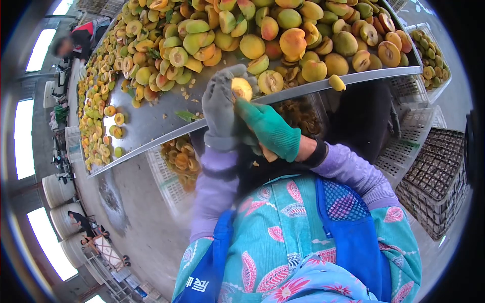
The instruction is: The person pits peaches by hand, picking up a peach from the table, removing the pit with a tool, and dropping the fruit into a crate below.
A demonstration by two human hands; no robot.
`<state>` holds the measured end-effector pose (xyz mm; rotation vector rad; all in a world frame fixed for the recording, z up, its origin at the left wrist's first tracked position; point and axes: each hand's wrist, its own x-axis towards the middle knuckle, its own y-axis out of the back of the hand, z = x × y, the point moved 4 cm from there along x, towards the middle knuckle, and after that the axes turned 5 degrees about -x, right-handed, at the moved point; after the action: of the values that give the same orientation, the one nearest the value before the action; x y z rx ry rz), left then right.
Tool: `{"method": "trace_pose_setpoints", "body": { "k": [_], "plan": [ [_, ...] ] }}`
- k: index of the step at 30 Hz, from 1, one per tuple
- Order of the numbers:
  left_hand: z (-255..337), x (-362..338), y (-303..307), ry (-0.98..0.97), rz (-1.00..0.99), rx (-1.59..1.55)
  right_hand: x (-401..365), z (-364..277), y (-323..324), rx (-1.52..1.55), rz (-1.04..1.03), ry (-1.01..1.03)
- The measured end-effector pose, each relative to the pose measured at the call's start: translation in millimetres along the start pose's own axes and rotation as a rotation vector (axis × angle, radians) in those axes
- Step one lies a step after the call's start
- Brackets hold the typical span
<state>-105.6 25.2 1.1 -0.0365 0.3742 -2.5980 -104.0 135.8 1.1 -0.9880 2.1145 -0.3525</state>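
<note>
In a grey glove, my left hand (pixel 221 103) is closed around a cut yellow fruit (pixel 242 89) just over the table's near edge. My right hand (pixel 273 129), gloved in green, is closed right beside that fruit. A wooden-looking handle (pixel 269 153) sticks out below the right palm; the rest of that tool is hidden. Behind the hands, halved and whole fruits (pixel 252 46) are heaped on the metal table (pixel 156 117). One halved fruit (pixel 270 82) lies close to my fingers, its cut face up.
Below the table edge stand a white crate (pixel 169 182) and a second crate (pixel 411 144). Stacked dark crates (pixel 429 182) are at the right. A fruit-filled basket (pixel 428 58) stands at the upper right. People (pixel 83 224) are at the far left.
</note>
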Motion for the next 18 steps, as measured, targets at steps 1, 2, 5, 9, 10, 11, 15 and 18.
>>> {"method": "trace_pose_setpoints", "body": {
  "k": [1, 2, 5, 9, 10, 11, 15, 18],
  "plan": [
    [-5, 0, 2, 0.059, 0.013, -0.022, -1, 2, 3, 0.017, -0.040, 0.000],
    [-11, -3, 5, 0.124, 0.033, -0.046, -2, 8, 4, 0.035, -0.079, -0.009],
    [-8, -5, -1, 0.230, 0.057, 0.084, 5, 21, -4, 0.246, -0.025, -0.017],
    [3, 6, -5, 0.284, -0.243, 0.223, -5, 14, 0, 0.381, -0.133, -0.173],
    [4, 11, -5, 0.280, -0.343, 0.286, -5, 13, 0, 0.404, -0.229, -0.164],
    [9, 14, -6, 0.234, -0.423, 0.366, -5, 13, 0, 0.423, -0.324, -0.158],
    [18, -3, -7, 0.360, -0.231, -0.179, -5, 7, -16, 0.698, -0.682, -0.159],
    [15, -23, 13, 0.417, 0.007, -0.630, -5, 15, -30, 0.789, -0.879, -0.259]
  ]
}}
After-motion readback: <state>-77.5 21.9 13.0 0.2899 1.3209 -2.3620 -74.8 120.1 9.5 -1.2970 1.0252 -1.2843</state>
